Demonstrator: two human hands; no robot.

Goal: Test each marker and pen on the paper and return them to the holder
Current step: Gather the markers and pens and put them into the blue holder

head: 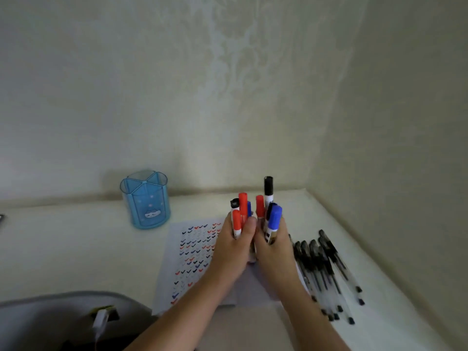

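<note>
Red-, black- and blue-capped markers (240, 214) standing upright in two bundles, caps sticking above fingers. Left hand (234, 249) gripping one bundle, right hand (274, 252) gripping other, hands touching side by side, hovering over white paper sheet (192, 252) covered in check marks. Clear black-capped pens (326, 269) lying right of sheet. Blue translucent plastic holder (147, 198) standing back-left on white table (63, 249), near pale patterned wall (228, 84).

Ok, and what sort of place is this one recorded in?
Probably a home desk in a room corner: patterned wallpaper, a blue pen holder on the pale table, and paper covered in test ticks beside a row of pens. The left hand and right hand grip markers.
</note>
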